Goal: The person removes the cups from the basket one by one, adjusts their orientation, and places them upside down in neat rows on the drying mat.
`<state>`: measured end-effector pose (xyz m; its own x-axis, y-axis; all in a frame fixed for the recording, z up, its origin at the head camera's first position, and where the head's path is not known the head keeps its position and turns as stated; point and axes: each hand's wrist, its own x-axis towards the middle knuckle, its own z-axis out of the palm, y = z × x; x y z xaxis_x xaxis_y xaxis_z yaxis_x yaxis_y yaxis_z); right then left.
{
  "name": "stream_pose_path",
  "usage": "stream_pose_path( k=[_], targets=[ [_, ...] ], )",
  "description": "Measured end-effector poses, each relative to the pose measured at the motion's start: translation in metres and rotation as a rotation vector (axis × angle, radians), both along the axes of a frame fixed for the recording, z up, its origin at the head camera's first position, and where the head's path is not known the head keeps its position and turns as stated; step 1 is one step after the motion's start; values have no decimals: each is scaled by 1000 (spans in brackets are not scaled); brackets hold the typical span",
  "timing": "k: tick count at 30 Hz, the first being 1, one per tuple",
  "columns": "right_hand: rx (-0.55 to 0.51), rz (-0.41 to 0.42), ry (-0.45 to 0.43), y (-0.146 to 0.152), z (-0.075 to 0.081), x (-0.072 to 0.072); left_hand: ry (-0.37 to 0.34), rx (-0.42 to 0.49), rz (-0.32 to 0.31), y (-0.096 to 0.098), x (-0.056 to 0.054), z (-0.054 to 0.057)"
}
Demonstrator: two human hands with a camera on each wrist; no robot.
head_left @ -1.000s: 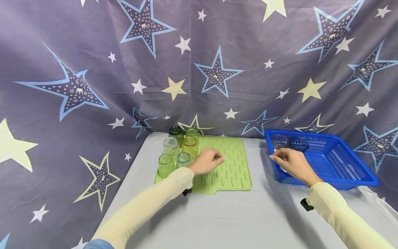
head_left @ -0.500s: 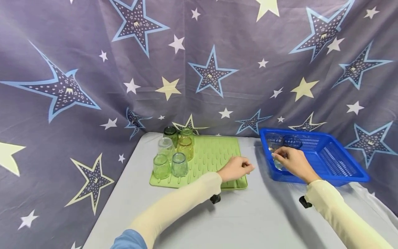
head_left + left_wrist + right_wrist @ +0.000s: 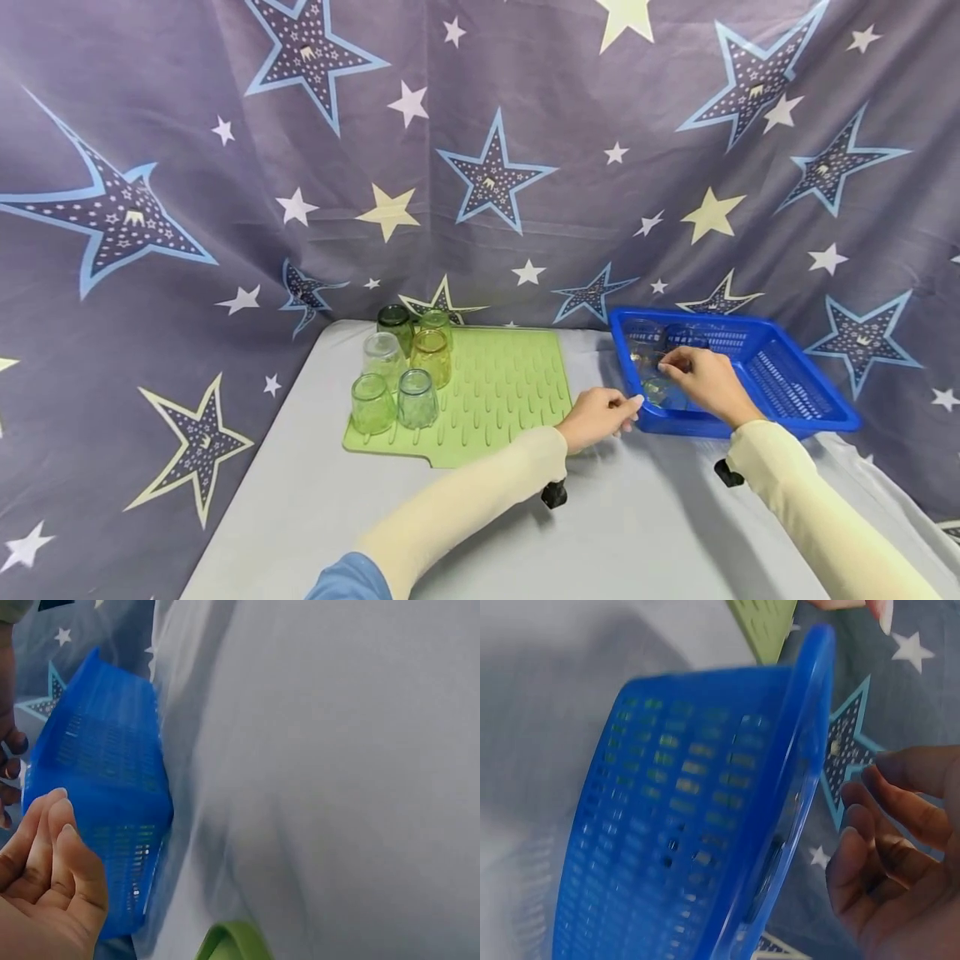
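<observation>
My left hand has come to the front left corner of the blue plastic basket. Its fingers hold nothing in the left wrist view, close by the basket wall; whether they touch the rim I cannot tell. Over the basket's left part hovers my right hand, fingers loosely bent and nothing between them in the right wrist view. Several clear drinking glasses stand inside the basket, among them a front one just below my right fingers, partly hidden.
On the green drying mat several upturned glasses stand at the left: a light green glass, a bluish glass, a clear glass, an amber glass, others behind. A star-patterned curtain closes off the back.
My left hand has moved right, from beside the glasses across the mat to the basket's corner. The right hand stays over the basket. The head view has turned slightly right.
</observation>
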<state>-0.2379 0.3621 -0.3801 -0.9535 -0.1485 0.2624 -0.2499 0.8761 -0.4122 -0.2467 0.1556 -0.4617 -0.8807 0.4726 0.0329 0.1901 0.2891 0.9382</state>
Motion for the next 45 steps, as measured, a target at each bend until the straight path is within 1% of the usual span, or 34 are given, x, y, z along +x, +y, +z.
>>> stream_pose_path(
  k=[2,4,7,10,13,17,21,25,29,34,40,45],
  targets=[
    [7,-21,-4,7,-2,-2,-15,3,5,4,1,-3],
    [14,-45,-19,16,-4,-3,-16,5,10,8,1,-5],
    [17,-81,-47,30,-4,-5,-12,32,19,14,0,-7],
    [20,-112,-73,44,-3,-6,-11,53,52,18,-1,-9],
    [17,-142,-119,59,-2,-7,-40,68,87,21,-2,-10],
    [38,-169,-165,78,-3,-7,-83,81,105,24,-3,-9],
    [75,-189,-222,93,-6,-10,-100,79,107,24,-1,-5],
    [86,-209,-331,103,-8,-10,-104,75,105,24,1,0],
    [81,-193,-413,102,-12,-12,-108,75,99,23,1,1],
    [56,-152,-464,87,-18,-15,-105,71,99,22,0,1],
    [-21,-134,-533,69,-25,-16,-101,63,88,21,-1,2],
    [-130,-73,-558,63,-27,-16,-131,79,75,20,-3,3]
  ],
)
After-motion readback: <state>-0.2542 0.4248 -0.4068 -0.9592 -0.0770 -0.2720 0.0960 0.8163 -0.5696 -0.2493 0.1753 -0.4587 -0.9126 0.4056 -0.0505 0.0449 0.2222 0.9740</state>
